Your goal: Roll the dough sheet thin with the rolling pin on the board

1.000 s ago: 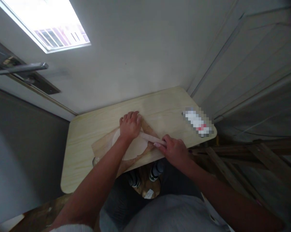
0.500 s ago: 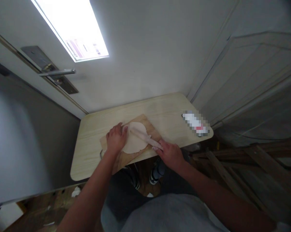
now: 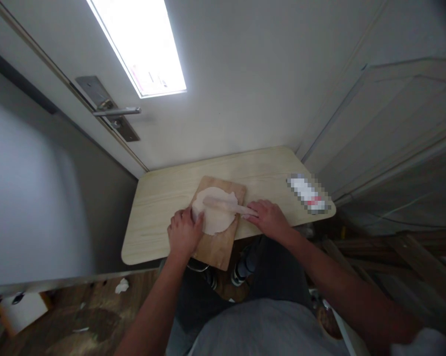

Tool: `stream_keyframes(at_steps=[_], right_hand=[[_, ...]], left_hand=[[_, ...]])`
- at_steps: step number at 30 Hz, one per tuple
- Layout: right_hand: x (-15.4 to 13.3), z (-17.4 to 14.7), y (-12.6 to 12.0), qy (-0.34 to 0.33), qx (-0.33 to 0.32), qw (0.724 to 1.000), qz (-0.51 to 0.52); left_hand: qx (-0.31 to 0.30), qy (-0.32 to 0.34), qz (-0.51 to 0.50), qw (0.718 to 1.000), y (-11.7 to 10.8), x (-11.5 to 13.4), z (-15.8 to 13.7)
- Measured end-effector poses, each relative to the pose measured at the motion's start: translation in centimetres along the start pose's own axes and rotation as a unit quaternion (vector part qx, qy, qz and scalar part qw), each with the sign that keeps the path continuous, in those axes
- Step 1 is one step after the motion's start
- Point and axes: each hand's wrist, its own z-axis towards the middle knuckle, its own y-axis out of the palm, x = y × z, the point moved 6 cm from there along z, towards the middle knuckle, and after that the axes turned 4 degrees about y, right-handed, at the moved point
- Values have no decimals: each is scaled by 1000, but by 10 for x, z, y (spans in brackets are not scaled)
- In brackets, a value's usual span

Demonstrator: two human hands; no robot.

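Tabletop (image 3: 154, 212), oblong, pale wood-grain finish, rounded corners. Carried directly: one rectangular wooden board (image 3: 216, 249), placed aslant near the middle, overhanging the front edge at its near end. Also carried: one pixel-blurred item (image 3: 306, 192), largely white with a red patch, near the right end.

Two hands (image 3: 185, 232), one rolling pin (image 3: 230, 206), one dough sheet (image 3: 213, 223) and one board (image 3: 216, 251) are at one table's (image 3: 156, 212) near edge, one blurred object (image 3: 307, 194) near its right corner.

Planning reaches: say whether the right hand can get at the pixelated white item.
Likely yes: nothing visible blocks the right hand from the pixelated white item, though that hand grips a rolling pin.
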Motion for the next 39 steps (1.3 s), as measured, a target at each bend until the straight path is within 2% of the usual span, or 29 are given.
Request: stream_keyframes(at_steps=[3, 6, 9, 13, 16, 20, 22, 29, 34, 39], right_hand=[[-4, 18, -5, -30, 11, 999, -11], [-11, 34, -6, -62, 24, 998, -1], [-20, 47, -4, -105, 27, 994, 26], [-32, 61, 2, -144, 37, 987, 62], [-44, 74, 6, -113, 70, 989, 58], [-63, 89, 14, -5, 108, 994, -4], [-73, 92, 18, 27, 119, 992, -26], [-84, 93, 24, 56, 145, 987, -47], [-87, 105, 22, 62, 135, 989, -27], [-89, 123, 21, 71, 137, 988, -14]], left_hand=[[-28, -18, -15, 999, -8, -2, -3], [1, -6, -33, 999, -17, -4, -2], [44, 62, -58, 995, -16, -4, 3], [45, 131, -122, 983, 0, -9, 10], [70, 146, -146, 976, 6, -16, 10], [96, 146, -164, 971, 7, -24, 2], [92, 135, -164, 973, 7, -29, -3], [43, 84, -123, 988, 2, -39, -9], [19, 70, -36, 997, -9, -21, -1], [22, 85, -9, 996, -7, 6, 15]])
